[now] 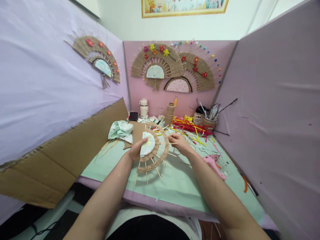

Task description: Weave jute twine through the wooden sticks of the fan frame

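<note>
A half-round woven fan point(163, 154) of brown twine on thin wooden sticks is held up over the table, its curved side toward the right. Its half-disc centre is covered in pale patterned cloth point(148, 146). My left hand point(137, 149) grips the straight edge of this centre, thumb across the cloth. At the outer rim, my right hand point(178, 142) has its fingers pinched together beside the stick ends. Twine appears to run there, but what exactly lies between those fingertips is too small to make out.
Behind the fan stand a twine spool point(170, 114), a white bottle point(144, 108) and red pipe cleaners point(192, 127). Crumpled cloth point(121, 130) lies left, a pink glue gun point(215, 167) right. Cardboard point(62, 153) lines the left side. Finished fans point(160, 60) hang on the back panel.
</note>
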### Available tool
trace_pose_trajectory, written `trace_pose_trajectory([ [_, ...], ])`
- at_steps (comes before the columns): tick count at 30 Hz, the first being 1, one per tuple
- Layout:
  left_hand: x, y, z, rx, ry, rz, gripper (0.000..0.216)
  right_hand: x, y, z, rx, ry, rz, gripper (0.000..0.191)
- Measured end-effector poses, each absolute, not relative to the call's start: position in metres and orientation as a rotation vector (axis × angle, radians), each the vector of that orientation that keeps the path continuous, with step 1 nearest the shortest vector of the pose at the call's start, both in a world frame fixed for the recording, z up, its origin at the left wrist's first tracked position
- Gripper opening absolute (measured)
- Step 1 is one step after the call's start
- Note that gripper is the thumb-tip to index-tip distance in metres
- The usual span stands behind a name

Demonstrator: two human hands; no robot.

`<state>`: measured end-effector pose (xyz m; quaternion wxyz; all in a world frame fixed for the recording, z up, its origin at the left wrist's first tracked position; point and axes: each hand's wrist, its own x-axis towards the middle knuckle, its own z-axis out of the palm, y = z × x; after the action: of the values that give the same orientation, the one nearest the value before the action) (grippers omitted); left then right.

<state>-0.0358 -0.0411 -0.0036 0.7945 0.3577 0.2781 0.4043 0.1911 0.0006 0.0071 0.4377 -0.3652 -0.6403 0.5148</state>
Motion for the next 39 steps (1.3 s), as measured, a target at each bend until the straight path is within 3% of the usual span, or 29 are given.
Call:
trace_pose_trajectory([
  [5,-0.031,-0.039,-0.003,0.783,0.702,1.086,0.017,0.189,0.003,0.005,-0.947,-1.562,1.337,0.028],
  [12,-0.025,-0.038,-0.004,0.85,0.685,1.189,0.029,0.189,0.002,0.004,-0.993,-1.6,1.269,0.027],
  [22,-0.022,-0.04,0.004,0.935,0.804,1.05,0.039,0.201,0.01,0.008,-0.848,-1.855,0.533,0.019],
  [31,-0.021,-0.04,-0.001,0.993,0.836,0.966,0.046,0.213,0.007,0.015,-0.865,-1.746,0.179,0.023],
  [39,-0.018,-0.045,-0.003,1.037,0.84,0.883,0.049,0.224,0.011,0.023,-0.766,-1.755,0.134,0.017],
])
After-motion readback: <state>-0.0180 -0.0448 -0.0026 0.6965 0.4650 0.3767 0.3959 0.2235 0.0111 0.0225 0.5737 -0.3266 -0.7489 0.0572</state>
